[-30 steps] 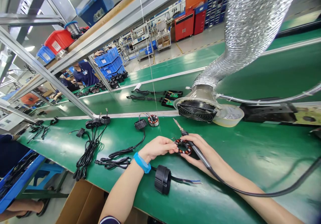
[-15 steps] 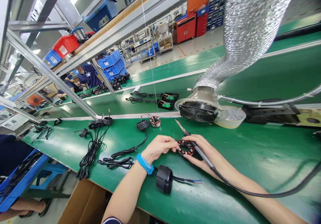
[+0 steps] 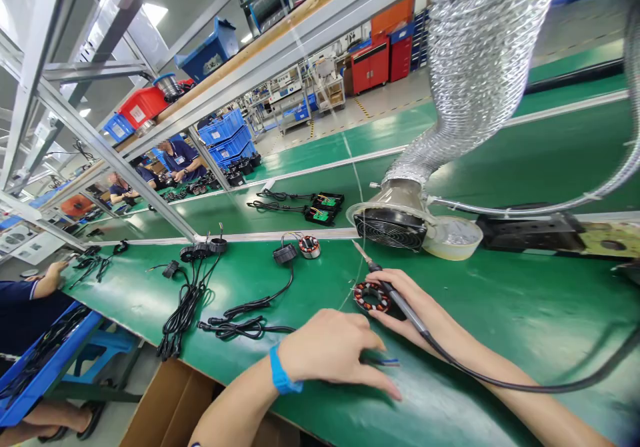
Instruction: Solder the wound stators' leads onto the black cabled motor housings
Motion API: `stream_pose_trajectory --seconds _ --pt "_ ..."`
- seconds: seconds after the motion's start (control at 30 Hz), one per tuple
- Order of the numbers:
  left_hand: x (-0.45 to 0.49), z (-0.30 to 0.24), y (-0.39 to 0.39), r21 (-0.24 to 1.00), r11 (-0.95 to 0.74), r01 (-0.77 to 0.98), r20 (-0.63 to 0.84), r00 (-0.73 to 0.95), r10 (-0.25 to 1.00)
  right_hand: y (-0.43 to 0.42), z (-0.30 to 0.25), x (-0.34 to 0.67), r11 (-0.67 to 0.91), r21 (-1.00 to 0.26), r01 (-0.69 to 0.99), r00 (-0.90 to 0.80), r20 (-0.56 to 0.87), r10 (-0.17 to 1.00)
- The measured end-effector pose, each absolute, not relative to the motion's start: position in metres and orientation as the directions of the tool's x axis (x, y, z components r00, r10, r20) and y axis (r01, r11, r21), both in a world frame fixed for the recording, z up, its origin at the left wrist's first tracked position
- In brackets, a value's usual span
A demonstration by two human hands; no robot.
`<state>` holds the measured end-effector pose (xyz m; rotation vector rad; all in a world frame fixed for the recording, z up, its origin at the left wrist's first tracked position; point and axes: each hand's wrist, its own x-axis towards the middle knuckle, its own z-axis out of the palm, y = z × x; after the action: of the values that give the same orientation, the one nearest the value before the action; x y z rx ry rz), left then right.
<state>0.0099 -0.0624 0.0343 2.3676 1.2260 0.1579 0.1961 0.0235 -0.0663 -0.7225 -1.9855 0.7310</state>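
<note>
My right hand grips a soldering iron, whose bare tip points up and to the left. The thumb of that hand also touches a motor stator, a ring of copper windings lying on the green bench. My left hand is open, thumb and fingers apart, below and left of the stator. Thin wire ends, one of them blue, show between its fingers and thumb; I cannot tell if it touches them. The black cap they came from is hidden behind this hand.
A fume extractor fan and a round tub stand behind the iron. A second stator sits beside a black cap. Coiled black cables lie at left. Thin wire hangs from the shelf.
My left hand has let go of the stator's edge and moved down and right, opening over the black cap and its wires. The right hand keeps the soldering iron and stator nearly still.
</note>
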Motion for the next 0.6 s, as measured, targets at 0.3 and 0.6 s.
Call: stream_pose_trajectory --seconds 0.3,0.6 --pt "-0.013 0.034 -0.035 0.694 -0.266 0.669 -0.108 0.461 0.881 0.023 -0.063 0.199 0.661 -0.718 0.218 -0.416 0.544 0.728" --pt "-0.026 0.022 -0.018 0.901 -0.043 0.432 -0.087 0.277 0.957 0.004 -0.048 0.189 0.626 -0.750 0.216 -0.327 0.549 0.770"
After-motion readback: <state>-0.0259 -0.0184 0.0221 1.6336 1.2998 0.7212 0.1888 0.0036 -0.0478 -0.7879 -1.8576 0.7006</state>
